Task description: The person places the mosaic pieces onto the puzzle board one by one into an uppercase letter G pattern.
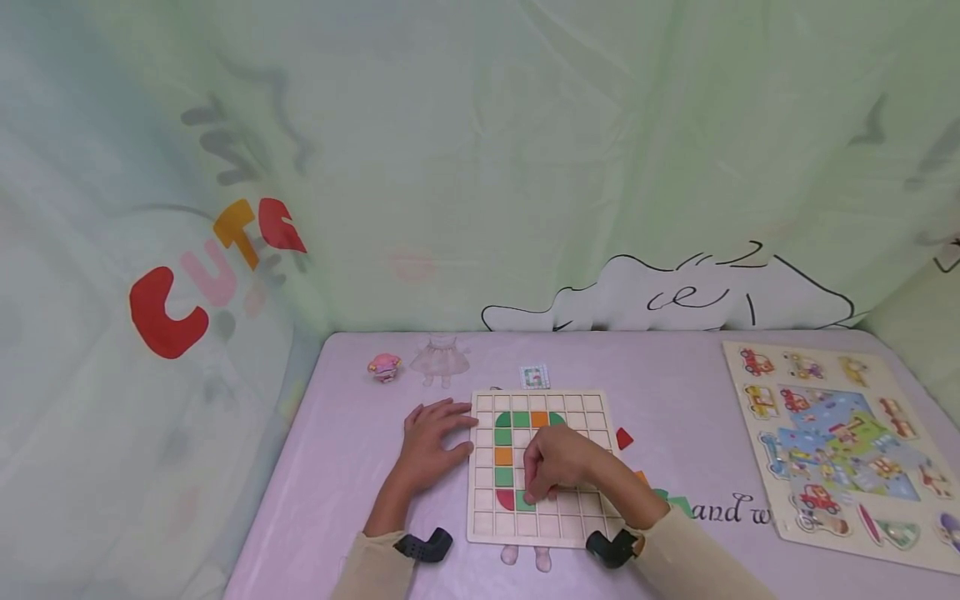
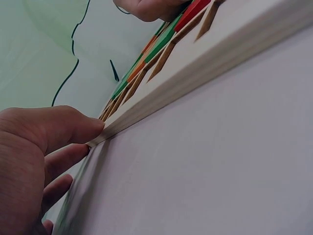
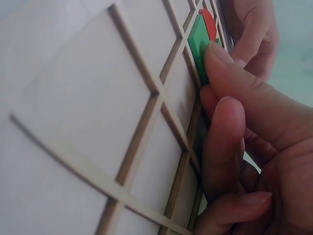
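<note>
A wooden grid board (image 1: pixel 549 532) lies on the table. My left hand (image 1: pixel 435 439) rests at its left edge, fingers loosely spread, with thumb and forefinger tips against the rim; the thumb (image 2: pixel 73 128) shows there in the left wrist view. Over the lower middle of the grid, my right hand (image 1: pixel 558 461) pinches a green square tile (image 3: pixel 198 41) in the cell beside a red rounded-corner tile (image 1: pixel 506 499). Green and orange tiles run up the column above the red one, such as an orange tile (image 1: pixel 503 456), and along an upper row. My right hand hides part of the grid.
A small pattern card (image 1: pixel 535 377) lies behind the board, and a pink figurine (image 1: pixel 385 367) at the back left. A loose red tile (image 1: pixel 624 438) and green tiles (image 1: pixel 680 505) lie to the right. A vehicle puzzle board (image 1: pixel 757 483) covers the far right.
</note>
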Demonstrator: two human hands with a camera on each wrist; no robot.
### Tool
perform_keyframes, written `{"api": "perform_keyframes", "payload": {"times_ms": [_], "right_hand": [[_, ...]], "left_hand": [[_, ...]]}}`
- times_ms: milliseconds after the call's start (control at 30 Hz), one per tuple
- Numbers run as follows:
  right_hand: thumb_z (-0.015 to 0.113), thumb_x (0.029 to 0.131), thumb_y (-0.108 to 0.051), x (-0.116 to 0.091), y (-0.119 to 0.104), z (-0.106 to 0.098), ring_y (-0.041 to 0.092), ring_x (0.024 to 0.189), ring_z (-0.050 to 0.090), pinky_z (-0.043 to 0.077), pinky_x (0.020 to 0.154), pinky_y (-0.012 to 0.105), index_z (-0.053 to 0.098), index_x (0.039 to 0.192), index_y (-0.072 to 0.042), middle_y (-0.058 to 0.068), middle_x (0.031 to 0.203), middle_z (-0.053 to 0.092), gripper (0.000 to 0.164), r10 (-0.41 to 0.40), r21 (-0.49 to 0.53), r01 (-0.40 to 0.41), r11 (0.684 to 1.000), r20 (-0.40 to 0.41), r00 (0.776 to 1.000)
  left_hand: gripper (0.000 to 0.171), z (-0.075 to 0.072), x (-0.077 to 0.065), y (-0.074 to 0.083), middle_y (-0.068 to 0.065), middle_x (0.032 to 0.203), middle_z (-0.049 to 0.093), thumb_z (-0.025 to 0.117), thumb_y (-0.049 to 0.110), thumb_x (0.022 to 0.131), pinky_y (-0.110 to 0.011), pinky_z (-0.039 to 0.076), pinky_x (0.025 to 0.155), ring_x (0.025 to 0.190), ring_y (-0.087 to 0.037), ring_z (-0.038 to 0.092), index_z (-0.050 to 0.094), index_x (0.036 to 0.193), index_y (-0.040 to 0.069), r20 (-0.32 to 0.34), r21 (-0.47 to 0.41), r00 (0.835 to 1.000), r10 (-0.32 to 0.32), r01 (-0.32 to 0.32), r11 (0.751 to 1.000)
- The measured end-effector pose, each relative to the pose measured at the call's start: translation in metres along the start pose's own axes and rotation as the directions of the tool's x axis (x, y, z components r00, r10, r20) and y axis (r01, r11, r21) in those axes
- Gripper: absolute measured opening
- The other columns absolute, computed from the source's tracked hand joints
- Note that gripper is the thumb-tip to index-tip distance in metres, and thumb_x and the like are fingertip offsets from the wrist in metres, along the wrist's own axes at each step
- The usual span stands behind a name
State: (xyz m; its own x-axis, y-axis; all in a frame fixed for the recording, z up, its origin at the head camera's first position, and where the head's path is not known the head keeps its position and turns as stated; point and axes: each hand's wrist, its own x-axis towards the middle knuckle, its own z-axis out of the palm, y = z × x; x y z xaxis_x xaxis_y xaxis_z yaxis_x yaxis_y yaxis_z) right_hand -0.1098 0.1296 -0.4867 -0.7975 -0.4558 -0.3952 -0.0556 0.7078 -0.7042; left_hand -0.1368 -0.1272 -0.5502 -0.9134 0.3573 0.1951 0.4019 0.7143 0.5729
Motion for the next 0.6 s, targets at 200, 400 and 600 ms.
{"api": "perform_keyframes", "payload": {"times_ms": [200,400,600], "right_hand": [[0.092,0.072,-0.019,-0.002,0.000,-0.002,0.014,0.050,0.060,0.047,0.054,0.025,0.070,0.067,-0.017,-0.002,0.058,0.065,0.022,-0.038,0.018,0.038,0.999,0.005,0.999],[0.091,0.075,-0.024,-0.006,0.005,-0.008,0.012,0.060,0.057,0.043,0.054,0.024,0.072,0.070,-0.020,-0.003,0.058,0.062,0.020,-0.124,0.019,0.124,0.992,-0.001,0.992],[0.088,0.079,-0.026,-0.014,0.018,-0.020,0.011,0.069,0.056,0.045,0.058,0.023,0.073,0.073,-0.025,-0.006,0.065,0.063,0.016,-0.143,0.015,0.143,0.990,-0.027,0.989]], "left_hand": [[0.032,-0.001,0.000,0.000,0.005,0.142,0.063,0.076,0.025,0.087,-0.065,0.018,0.119,0.144,-0.024,0.046,0.074,0.119,0.026,0.003,-0.002,1.000,-0.002,0.002,1.000],[0.031,-0.002,0.000,0.001,0.006,0.143,0.063,0.076,0.025,0.088,-0.065,0.018,0.119,0.144,-0.025,0.046,0.074,0.119,0.026,0.008,-0.001,1.000,-0.015,0.015,1.000],[0.032,-0.002,0.000,0.003,0.006,0.142,0.063,0.076,0.025,0.087,-0.066,0.019,0.119,0.144,-0.025,0.046,0.074,0.118,0.026,-0.001,0.009,1.000,-0.008,0.008,1.000]]}}
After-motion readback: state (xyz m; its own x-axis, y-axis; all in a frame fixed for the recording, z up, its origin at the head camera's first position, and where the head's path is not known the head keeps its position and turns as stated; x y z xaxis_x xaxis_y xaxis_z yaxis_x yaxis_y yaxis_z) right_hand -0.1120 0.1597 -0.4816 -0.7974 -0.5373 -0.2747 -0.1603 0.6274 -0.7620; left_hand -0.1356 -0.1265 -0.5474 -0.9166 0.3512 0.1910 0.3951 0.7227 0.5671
